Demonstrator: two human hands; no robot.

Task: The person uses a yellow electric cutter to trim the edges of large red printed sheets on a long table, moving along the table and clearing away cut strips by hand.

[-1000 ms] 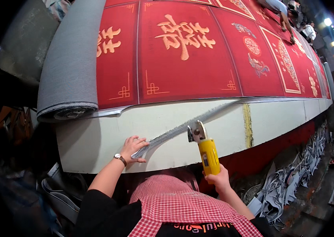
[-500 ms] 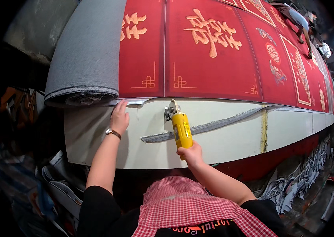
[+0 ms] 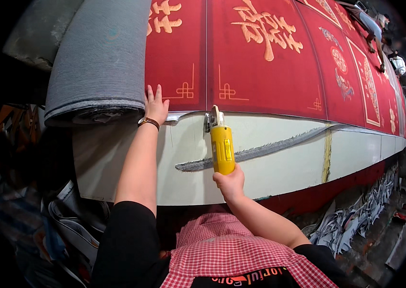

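My right hand [image 3: 231,183] is wrapped round the rear end of a yellow handheld electric fabric cutter [image 3: 222,151]. The cutter's head touches or sits just at the near edge of a red printed carpet [image 3: 270,89], close to a dark seam line between two panels. My left hand [image 3: 156,105], with a watch on its wrist, lies with fingers spread on the carpet's corner, beside the thick grey-backed roll [image 3: 99,57]. A grey trimmed strip [image 3: 256,152] curves across the pale tabletop [image 3: 188,144], its right end still running to the carpet edge.
The carpet stretches far to the right, where other people [image 3: 373,29] are at the table's far side. A heap of pale offcut strips [image 3: 352,223] lies on the floor at the right. More grey scraps [image 3: 73,223] lie below the table at the left.
My left hand has moved up and right, from the carpet's edge by the roll onto the red surface. The cutter has shifted slightly up and right, its head now at the carpet edge.
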